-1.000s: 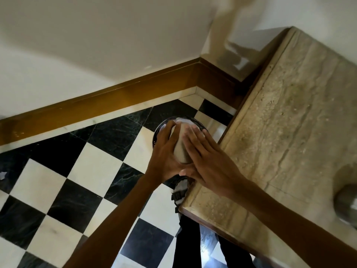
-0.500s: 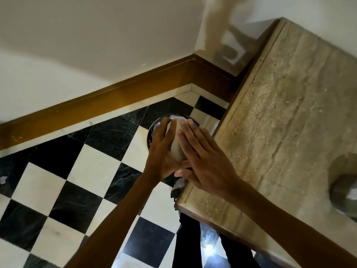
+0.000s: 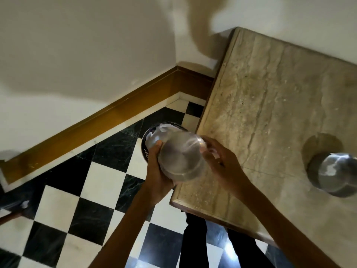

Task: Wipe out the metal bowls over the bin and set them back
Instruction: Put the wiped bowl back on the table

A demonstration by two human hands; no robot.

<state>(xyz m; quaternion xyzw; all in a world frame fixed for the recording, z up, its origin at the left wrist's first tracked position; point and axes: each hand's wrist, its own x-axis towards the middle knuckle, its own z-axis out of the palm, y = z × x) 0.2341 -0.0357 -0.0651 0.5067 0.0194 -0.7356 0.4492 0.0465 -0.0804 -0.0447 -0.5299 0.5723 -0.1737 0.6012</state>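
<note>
My left hand grips a metal bowl from the left and below. The bowl is tilted, with its outer base turned toward me. It hangs over the table's left edge, just right of a black bin on the floor that holds crumpled white paper. My right hand curls against the bowl's right side, and a small scrap of white tissue shows between its fingers. The inside of the bowl is hidden. A second metal bowl stands on the table at the right.
The marble-topped table fills the right side, with its corner near my wrists. The black-and-white checkered floor spreads to the left. A wooden skirting board runs along the cream wall behind the bin. Dark trouser legs show below the table edge.
The bowl has turned so its base faces me. My right hand moved from lying flat over the bowl to its right side. The view shifted, showing more of the second bowl.
</note>
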